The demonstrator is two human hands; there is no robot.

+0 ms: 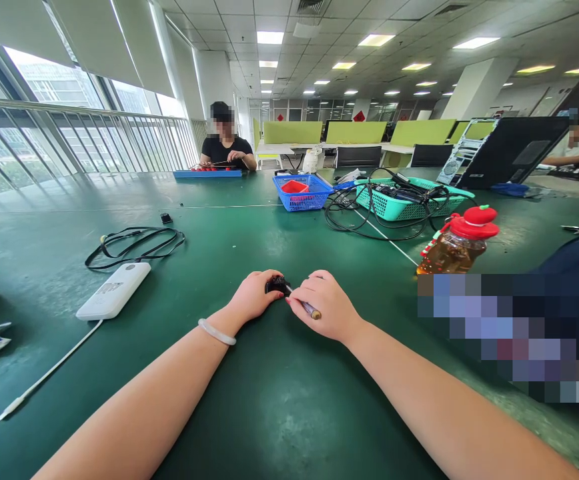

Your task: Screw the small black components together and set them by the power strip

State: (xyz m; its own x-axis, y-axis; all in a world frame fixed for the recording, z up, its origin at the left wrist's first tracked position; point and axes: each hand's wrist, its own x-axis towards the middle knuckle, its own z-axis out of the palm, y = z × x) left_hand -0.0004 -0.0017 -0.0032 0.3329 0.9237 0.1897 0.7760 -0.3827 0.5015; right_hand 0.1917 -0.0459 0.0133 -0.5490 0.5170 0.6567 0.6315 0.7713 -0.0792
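Note:
In the middle of the green table (289, 413), my left hand (253, 293) grips a small black part (276, 285) between thumb and fingers. A pale bracelet (216, 332) circles that wrist. My right hand (325, 303) is closed around a slim pen-like tool (312, 311), whose brown rear end points toward me. Its front end meets the black part's right side; the exact tip is too small to make out. Both hands are close together, low over the tabletop.
Left lie a white power bank (114, 291) and a looped black cable (137, 243). Ahead stand a blue basket (302, 200) and a green basket (394, 210) of tangled cables. A drink bottle (457, 247) is at right. A co-worker (227, 147) sits opposite.

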